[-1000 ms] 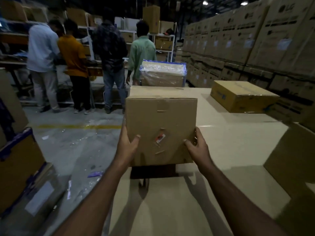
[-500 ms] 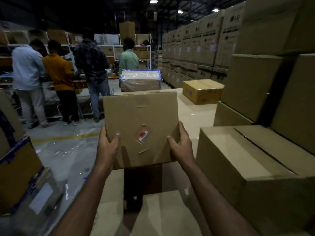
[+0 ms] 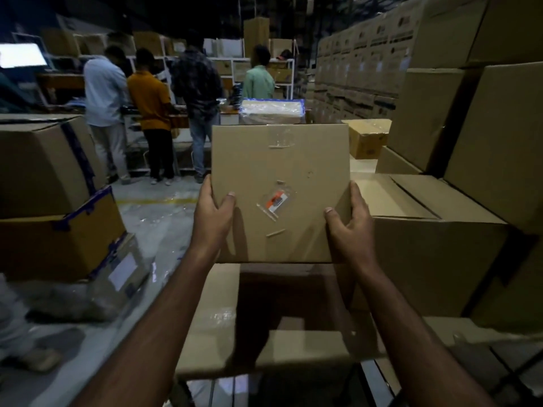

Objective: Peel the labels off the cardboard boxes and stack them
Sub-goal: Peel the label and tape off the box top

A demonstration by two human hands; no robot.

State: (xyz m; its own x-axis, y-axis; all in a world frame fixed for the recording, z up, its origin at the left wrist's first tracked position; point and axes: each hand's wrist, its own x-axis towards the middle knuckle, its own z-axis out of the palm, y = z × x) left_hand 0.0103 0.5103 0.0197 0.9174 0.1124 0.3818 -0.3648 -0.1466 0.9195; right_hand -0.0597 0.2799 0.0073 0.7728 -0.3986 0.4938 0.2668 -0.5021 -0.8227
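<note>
A plain brown cardboard box point(image 3: 280, 192) is gripped at its sides by the left hand point(image 3: 212, 214) and right hand point(image 3: 349, 221), above a flat cardboard sheet point(image 3: 264, 345).

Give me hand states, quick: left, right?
Left hand: holding the cardboard box by its left edge.
Right hand: holding the same box by its right edge.

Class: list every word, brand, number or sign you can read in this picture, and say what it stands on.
None can be read.
Orange sticker remnant on the held cardboard box: too small and torn.
Dark print on the stacked cartons at right: blurred.
White label on the left floor box: blurred.
</note>
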